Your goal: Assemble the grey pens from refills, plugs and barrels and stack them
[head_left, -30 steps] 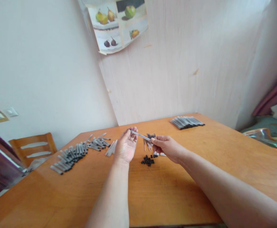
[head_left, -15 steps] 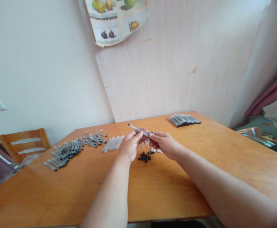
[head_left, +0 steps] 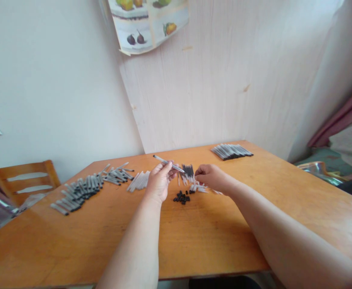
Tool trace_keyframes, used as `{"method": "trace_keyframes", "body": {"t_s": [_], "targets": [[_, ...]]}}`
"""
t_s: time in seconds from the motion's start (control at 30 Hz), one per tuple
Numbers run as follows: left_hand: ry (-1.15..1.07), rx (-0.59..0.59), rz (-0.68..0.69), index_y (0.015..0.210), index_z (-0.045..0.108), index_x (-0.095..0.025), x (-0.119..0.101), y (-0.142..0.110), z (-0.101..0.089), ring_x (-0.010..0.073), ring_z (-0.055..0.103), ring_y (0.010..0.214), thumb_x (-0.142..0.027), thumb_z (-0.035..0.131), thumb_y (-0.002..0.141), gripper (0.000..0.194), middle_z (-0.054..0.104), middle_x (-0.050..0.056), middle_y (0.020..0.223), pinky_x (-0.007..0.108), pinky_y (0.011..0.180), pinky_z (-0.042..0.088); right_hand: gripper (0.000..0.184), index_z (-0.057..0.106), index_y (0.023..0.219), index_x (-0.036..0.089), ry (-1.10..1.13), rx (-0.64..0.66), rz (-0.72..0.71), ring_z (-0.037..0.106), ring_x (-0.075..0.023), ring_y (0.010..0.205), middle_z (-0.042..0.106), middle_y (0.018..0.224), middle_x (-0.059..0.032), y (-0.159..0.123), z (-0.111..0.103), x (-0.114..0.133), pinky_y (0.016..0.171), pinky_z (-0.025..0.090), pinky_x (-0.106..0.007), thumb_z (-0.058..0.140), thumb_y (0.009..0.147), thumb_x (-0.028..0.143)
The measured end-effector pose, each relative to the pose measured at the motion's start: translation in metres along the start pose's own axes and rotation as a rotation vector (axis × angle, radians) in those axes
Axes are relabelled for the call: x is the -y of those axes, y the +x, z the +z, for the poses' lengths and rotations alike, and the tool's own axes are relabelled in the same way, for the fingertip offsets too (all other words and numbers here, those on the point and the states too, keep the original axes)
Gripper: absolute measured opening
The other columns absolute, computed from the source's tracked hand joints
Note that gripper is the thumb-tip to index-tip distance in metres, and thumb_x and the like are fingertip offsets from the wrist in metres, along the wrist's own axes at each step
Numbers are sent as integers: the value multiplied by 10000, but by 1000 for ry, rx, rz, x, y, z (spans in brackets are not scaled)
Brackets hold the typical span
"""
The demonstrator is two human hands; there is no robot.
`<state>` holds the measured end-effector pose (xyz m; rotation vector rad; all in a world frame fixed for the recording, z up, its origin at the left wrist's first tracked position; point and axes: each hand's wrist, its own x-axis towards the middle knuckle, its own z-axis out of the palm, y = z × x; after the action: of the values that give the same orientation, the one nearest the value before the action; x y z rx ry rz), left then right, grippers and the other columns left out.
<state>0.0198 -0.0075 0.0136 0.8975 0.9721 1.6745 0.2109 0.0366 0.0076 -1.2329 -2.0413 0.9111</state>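
My left hand (head_left: pixel 159 180) pinches a thin grey pen tube (head_left: pixel 164 161) that slants up to the left above the wooden table (head_left: pixel 194 237). A little to the right, my right hand (head_left: pixel 210 178) is curled with its fingertips over a small scatter of pen parts (head_left: pixel 191 176); whether it holds anything I cannot make out. A heap of small black caps (head_left: pixel 181 197) lies on the table between my two hands.
A long spread of grey and black pen barrels (head_left: pixel 82 188) lies at the left, with white tubes (head_left: pixel 138 180) beside it. A neat stack of pens (head_left: pixel 232 151) rests at the far right corner. A wooden chair (head_left: pixel 22 176) stands left of the table.
My right hand has let go of the tube and dropped to the parts on the table. My left hand keeps the tube, now shifted slightly left.
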Motion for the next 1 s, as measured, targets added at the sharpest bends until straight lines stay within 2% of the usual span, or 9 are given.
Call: {"method": "trace_keyframes", "body": {"t_s": [0.13, 0.3, 0.47, 0.7, 0.83, 1.0], "targets": [[15, 3, 0, 906, 634, -150, 1, 0, 0, 144, 674, 770, -299, 728, 721, 255, 720, 75, 852, 231, 674, 457, 107, 651, 768, 152, -214, 83, -35, 524, -111, 573, 630, 656, -2, 0, -7, -6, 490, 319, -209, 596, 679, 172], [7, -11, -14, 889, 628, -148, -1, -1, 1, 145, 672, 756, -291, 736, 710, 253, 717, 77, 835, 230, 662, 457, 93, 660, 737, 159, -341, 168, -106, 544, -122, 596, 640, 655, -5, -1, -3, -10, 511, 322, -212, 603, 671, 191], [4, -13, -11, 882, 629, -146, -2, -2, 1, 146, 674, 759, -282, 734, 710, 244, 715, 75, 831, 228, 659, 456, 80, 646, 710, 180, -487, 185, -159, 551, -130, 614, 655, 674, -9, -3, 2, -13, 521, 310, -220, 587, 656, 183], [15, -9, -9, 883, 627, -148, -2, -1, 0, 144, 676, 761, -296, 740, 702, 259, 716, 76, 840, 226, 661, 456, 132, 663, 771, 179, -594, 209, -193, 565, -147, 663, 682, 769, -41, -4, 1, -11, 533, 303, -228, 602, 654, 185], [16, -13, -7, 890, 627, -152, -2, -1, 1, 140, 673, 742, -296, 744, 696, 269, 715, 71, 832, 227, 657, 455, 119, 667, 728, 177, -625, 298, -219, 562, -143, 640, 666, 717, -36, -7, 0, -6, 532, 304, -226, 575, 657, 150], [24, -7, -13, 892, 629, -156, -1, -1, 0, 138, 670, 738, -291, 733, 706, 252, 716, 71, 833, 226, 655, 448, 141, 677, 741, 176, -634, 301, -215, 559, -149, 647, 668, 727, -46, -10, -2, -2, 532, 300, -229, 571, 653, 147]]}}
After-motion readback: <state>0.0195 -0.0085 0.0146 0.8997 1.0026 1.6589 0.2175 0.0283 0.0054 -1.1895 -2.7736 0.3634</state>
